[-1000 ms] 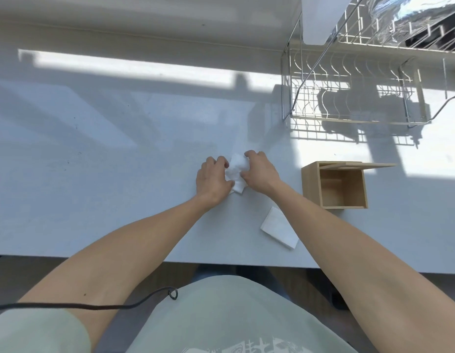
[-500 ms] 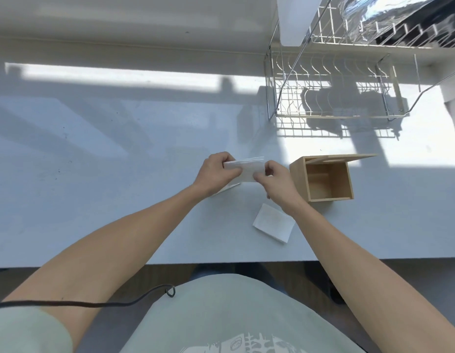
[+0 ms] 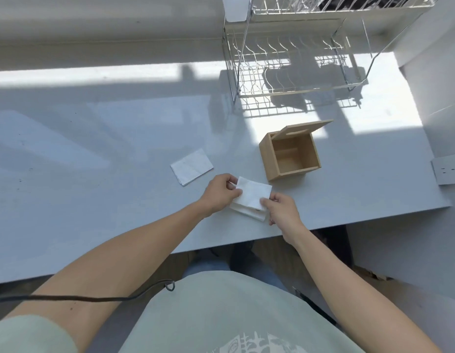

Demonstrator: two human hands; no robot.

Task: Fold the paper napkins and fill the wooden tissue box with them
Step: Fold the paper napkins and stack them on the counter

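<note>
Napkin (image 3: 251,196) — white and folded — is pinched by both hands, left hand (image 3: 219,192) at one edge, right hand (image 3: 282,209) at the other, just above another napkin (image 3: 248,212) on the table (image 3: 93,174). Near it sits the open wooden box (image 3: 288,155) — a third napkin (image 3: 192,166) lies apart.

place: home kitchen | cue: wire dish rack (image 3: 295,59) on white countertop (image 3: 93,149)
</note>
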